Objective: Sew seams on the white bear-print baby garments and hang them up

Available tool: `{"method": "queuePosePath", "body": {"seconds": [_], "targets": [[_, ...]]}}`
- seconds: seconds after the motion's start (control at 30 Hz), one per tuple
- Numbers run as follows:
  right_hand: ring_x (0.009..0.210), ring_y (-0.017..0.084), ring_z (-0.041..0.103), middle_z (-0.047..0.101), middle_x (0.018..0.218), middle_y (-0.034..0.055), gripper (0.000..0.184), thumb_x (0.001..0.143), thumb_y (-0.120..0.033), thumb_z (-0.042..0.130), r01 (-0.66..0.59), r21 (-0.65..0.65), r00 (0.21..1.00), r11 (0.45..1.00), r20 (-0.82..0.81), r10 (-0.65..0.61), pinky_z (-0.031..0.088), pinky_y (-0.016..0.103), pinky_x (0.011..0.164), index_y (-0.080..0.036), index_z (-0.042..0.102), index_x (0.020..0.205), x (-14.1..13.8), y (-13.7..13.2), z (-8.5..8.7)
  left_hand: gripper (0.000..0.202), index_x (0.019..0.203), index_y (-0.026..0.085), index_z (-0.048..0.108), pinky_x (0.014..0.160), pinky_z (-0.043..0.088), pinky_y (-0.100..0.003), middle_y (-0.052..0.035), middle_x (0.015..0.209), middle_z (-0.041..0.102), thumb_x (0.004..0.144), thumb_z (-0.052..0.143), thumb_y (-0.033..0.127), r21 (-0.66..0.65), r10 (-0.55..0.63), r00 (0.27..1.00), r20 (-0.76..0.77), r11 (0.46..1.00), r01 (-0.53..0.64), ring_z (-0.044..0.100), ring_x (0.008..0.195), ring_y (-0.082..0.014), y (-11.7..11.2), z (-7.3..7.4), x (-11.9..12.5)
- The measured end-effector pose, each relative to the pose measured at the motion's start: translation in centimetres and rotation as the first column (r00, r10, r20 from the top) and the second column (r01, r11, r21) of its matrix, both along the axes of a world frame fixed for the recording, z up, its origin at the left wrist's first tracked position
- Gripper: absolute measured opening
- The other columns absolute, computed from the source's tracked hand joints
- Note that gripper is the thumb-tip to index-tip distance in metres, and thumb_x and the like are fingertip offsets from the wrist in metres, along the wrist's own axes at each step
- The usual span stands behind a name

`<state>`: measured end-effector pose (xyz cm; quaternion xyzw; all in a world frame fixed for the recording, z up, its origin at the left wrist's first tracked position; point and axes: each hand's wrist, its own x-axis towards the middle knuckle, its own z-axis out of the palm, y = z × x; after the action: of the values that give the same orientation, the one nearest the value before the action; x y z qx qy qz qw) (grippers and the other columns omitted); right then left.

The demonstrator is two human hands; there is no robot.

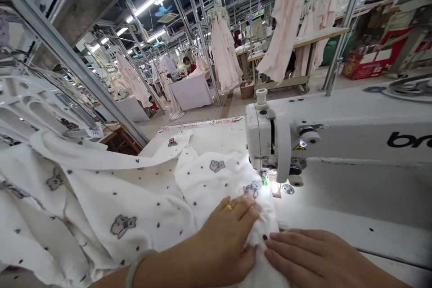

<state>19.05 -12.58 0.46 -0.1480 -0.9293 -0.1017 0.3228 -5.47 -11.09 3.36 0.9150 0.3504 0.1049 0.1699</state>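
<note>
White fabric [168, 198] printed with bears and small dark marks lies across the sewing table. Its right edge runs under the needle area of a white sewing machine [266, 135], where a lit presser foot [264, 179] with green parts sits. My left hand [226, 238], with a ring and a pale bangle, rests on the fabric just in front of the foot, fingers forward and thumb apart. Nearer to me, my right hand [310, 254] lies flat with stretched fingers, their tips touching the fabric's right edge. Its thumb is hidden.
At the left, white plastic hangers [37, 103] hang close beside more of the fabric, with a 2XL tag [95, 131]. A metal post [81, 67] slants nearby. Beyond are hanging pink garments [224, 49], other worktables, a red box [367, 63] and a seated person [188, 66].
</note>
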Motion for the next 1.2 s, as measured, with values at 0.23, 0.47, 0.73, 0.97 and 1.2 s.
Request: {"method": "queuePosePath", "body": {"seconds": [0.23, 0.47, 0.73, 0.97, 1.2], "targets": [[0.095, 0.021, 0.075, 0.079, 0.098, 0.0074, 0.038, 0.105, -0.017, 0.036, -0.072, -0.397, 0.994, 0.915, -0.099, 0.036, 0.059, 0.033, 0.090, -0.022, 0.072, 0.114, -0.1, -0.3, 0.0, 0.014, 0.082, 0.021, 0.052, 0.076, 0.050, -0.031, -0.0025, 0.081, 0.064, 0.082, 0.043, 0.010, -0.117, 0.227, 0.915, 0.333, 0.973, -0.199, 0.061, 0.078, -0.0192, 4.5, 0.2, 2.0], [0.082, 0.020, 0.072, 0.077, 0.093, 0.0046, 0.022, 0.108, -0.029, 0.051, 0.265, -0.367, 0.918, 0.892, -0.186, -0.349, 0.060, 0.030, 0.071, -0.023, 0.071, 0.100, 0.0, 1.0, -0.7, 0.016, 0.090, 0.022, 0.049, 0.068, 0.041, -0.029, 0.0019, 0.079, 0.058, 0.081, 0.062, 0.021, -0.238, 0.247, 0.907, 0.340, 0.956, -0.172, 0.054, 0.072, -0.0173, 4.4, 0.6, 2.7], [0.096, 0.021, 0.069, 0.074, 0.108, 0.0041, 0.030, 0.107, -0.031, 0.052, 0.319, -0.452, 0.907, 0.833, -0.110, -0.407, 0.062, 0.033, 0.080, -0.027, 0.064, 0.134, -0.4, 1.8, -3.3, 0.009, 0.082, 0.021, 0.052, 0.080, 0.049, -0.032, -0.0058, 0.094, 0.064, 0.081, 0.054, 0.012, -0.113, 0.189, 0.898, 0.398, 0.981, -0.157, 0.060, 0.087, -0.0215, 4.7, -1.0, 2.0], [0.096, 0.022, 0.066, 0.075, 0.106, 0.0036, 0.032, 0.105, -0.018, 0.047, 0.202, -0.452, 0.978, 0.869, 0.051, -0.200, 0.058, 0.034, 0.079, -0.027, 0.067, 0.128, 0.1, 2.8, -1.7, 0.012, 0.087, 0.022, 0.049, 0.081, 0.049, -0.034, -0.0035, 0.083, 0.062, 0.084, 0.049, 0.010, -0.070, 0.038, 0.983, 0.181, 0.997, -0.025, 0.058, 0.082, -0.0218, 4.9, -1.2, 1.8], [0.081, 0.021, 0.066, 0.078, 0.103, 0.0064, 0.030, 0.112, -0.025, 0.041, 0.038, -0.201, 0.991, 0.979, 0.131, -0.012, 0.051, 0.037, 0.076, -0.018, 0.071, 0.110, 1.0, 1.9, 0.4, 0.012, 0.099, 0.020, 0.057, 0.082, 0.053, -0.035, -0.0066, 0.095, 0.071, 0.091, 0.051, 0.015, -0.064, 0.068, 0.988, 0.138, 0.996, -0.060, 0.066, 0.090, -0.0235, 4.6, -1.1, 1.4]]}}
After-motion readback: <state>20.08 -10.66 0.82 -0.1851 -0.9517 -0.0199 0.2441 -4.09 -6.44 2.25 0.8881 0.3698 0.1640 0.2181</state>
